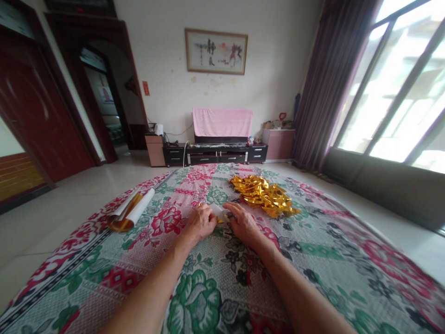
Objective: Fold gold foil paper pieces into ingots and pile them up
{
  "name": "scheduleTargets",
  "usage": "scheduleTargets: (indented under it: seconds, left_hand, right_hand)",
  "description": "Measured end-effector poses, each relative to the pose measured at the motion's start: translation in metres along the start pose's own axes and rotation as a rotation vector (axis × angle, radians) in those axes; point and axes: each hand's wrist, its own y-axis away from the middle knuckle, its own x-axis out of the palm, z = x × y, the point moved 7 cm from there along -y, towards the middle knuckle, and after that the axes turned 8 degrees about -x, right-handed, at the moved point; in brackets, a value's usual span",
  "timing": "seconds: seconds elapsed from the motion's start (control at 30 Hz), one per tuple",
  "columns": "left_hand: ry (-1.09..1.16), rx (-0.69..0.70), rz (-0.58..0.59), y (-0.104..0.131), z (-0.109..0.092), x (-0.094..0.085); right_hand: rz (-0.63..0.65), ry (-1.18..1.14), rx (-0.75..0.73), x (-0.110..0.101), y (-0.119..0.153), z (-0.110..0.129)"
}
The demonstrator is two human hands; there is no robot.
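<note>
A small piece of gold foil paper (218,211), its white side mostly up and a bit of gold showing at its lower edge, lies between my two hands over the patterned cloth. My left hand (202,222) is closed on its left side, fingers curled in. On the right side, my right hand (242,223) has bent fingers at the edge of the paper and seems to grip it; the fingertips are partly hidden. Just beyond my right hand sits a heap of folded gold foil pieces (262,195). To the left rests a loosely curled roll of gold-and-white paper (134,211).
A floral cloth (194,301) covers the rounded table. Past its far edge stands a low black TV cabinet (222,155), with a pink cloth (222,121) draped above it. A purple curtain (333,83) and window are at right, a dark red door (38,111) at left.
</note>
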Motion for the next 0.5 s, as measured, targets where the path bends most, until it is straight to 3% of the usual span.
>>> scheduleTargets:
  seconds: [0.2,0.5]
  left_hand:
    - [0.066,0.030,0.021,0.0019,-0.0005,-0.0035]
    - [0.142,0.082,0.031,0.0034,-0.0014,-0.0059]
  right_hand:
    - [0.083,0.017,-0.049,0.0069,-0.0019,0.0010]
    - [0.098,-0.018,-0.138,0.0039,-0.0067,0.0094]
